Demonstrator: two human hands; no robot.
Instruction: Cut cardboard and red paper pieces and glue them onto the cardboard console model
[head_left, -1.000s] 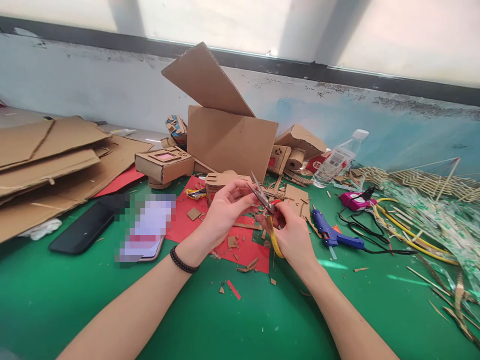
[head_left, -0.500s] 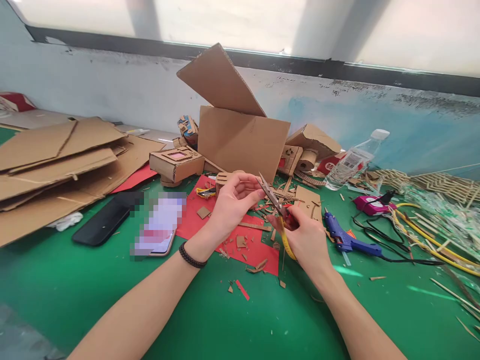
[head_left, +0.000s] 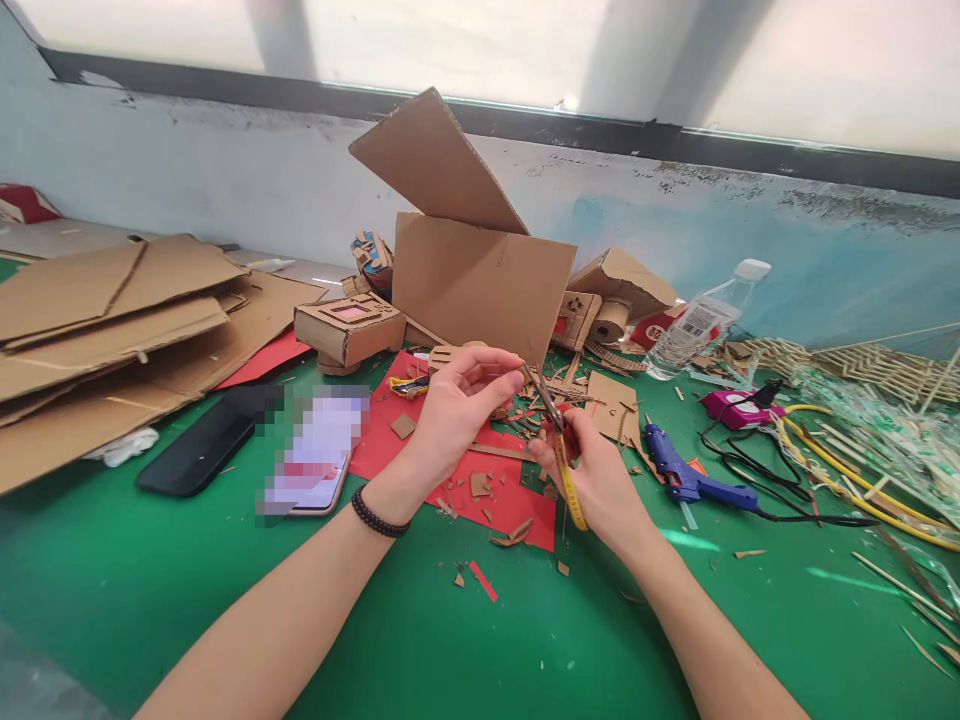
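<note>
Flattened cardboard sheets (head_left: 112,330) lie stacked at the left edge of a green table (head_left: 150,600), with a black phone (head_left: 199,445) and a second phone, its screen blurred (head_left: 315,450), lying just beside them. Behind these sits a small cardboard model box (head_left: 349,328), and a large folded cardboard panel (head_left: 480,270) stands against the wall. Over a red paper sheet (head_left: 499,495) strewn with cardboard scraps, the person's left hand (head_left: 450,415), a black bead bracelet (head_left: 379,515) on the wrist, pinches a tiny piece between thumb and fingertips; the piece itself is too small to make out. The blade tips of a pair of scissors (head_left: 546,400) meet those fingertips. The right hand (head_left: 600,480) is closed around the scissors' red and yellow handles, blades nearly shut and tilted up to the left. Farther right lie a blue hot glue gun (head_left: 690,480), a tipped clear plastic bottle (head_left: 694,325), a pink device (head_left: 739,408), yellow cable (head_left: 855,480) and bamboo sticks (head_left: 885,370).
</note>
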